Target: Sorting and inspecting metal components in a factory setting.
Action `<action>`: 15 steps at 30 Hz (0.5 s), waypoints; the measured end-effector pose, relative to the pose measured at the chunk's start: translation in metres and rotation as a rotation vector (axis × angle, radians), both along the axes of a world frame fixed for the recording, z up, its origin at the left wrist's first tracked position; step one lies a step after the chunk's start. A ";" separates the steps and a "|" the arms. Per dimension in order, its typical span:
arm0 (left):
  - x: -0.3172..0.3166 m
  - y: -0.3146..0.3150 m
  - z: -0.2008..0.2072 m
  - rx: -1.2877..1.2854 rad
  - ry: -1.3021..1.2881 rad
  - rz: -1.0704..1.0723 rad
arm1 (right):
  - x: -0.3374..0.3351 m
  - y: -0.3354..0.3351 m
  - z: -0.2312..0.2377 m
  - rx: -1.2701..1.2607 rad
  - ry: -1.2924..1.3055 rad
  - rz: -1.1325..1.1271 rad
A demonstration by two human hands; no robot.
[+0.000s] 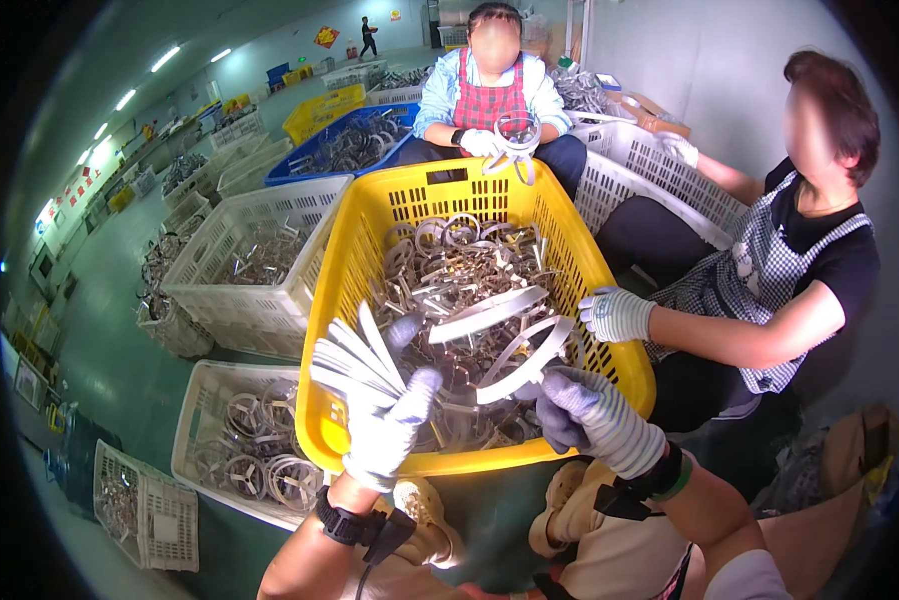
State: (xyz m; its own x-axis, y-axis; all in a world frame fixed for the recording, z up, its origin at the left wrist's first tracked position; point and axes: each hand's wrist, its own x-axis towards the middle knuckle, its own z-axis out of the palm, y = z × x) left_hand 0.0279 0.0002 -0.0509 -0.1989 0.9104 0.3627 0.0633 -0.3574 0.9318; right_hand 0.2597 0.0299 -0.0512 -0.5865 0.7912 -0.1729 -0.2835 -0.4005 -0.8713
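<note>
My left hand, in a striped grey-palmed glove, is closed around a fanned bunch of pale flat strips over the near left of the yellow basket. My right hand, gloved alike, pinches a pale curved band by its right end above the near right of the basket. Between the hands, another wide curved band shows over the pile; whether it rests there or touches my left fingers I cannot tell. Below lies a heap of metallic rings and small pieces.
A co-worker's gloved hand rests at the basket's right rim. Across the basket, another person holds several rings. White crates of parts stand left, with a blue crate behind. Cardboard lies at lower right.
</note>
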 end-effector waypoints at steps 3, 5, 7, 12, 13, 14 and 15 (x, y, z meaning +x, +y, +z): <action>0.001 0.005 0.001 0.020 0.030 -0.035 | 0.002 0.001 0.006 0.021 0.000 0.072; 0.006 0.004 0.010 -0.083 -0.074 -0.117 | 0.003 0.003 0.010 -0.044 -0.024 0.052; 0.010 0.002 0.018 -0.118 -0.185 -0.155 | 0.002 0.004 0.008 -0.036 -0.005 0.028; 0.015 0.003 0.027 0.038 0.185 -0.078 | -0.001 0.008 0.016 0.013 0.045 -0.030; 0.017 0.004 0.031 0.119 0.283 -0.046 | -0.002 0.009 0.020 0.008 -0.026 -0.055; 0.017 0.004 0.022 0.025 0.003 -0.048 | -0.002 0.009 0.022 0.003 -0.098 -0.080; 0.016 0.006 0.023 0.056 0.026 -0.002 | 0.000 0.009 0.023 0.003 -0.100 -0.081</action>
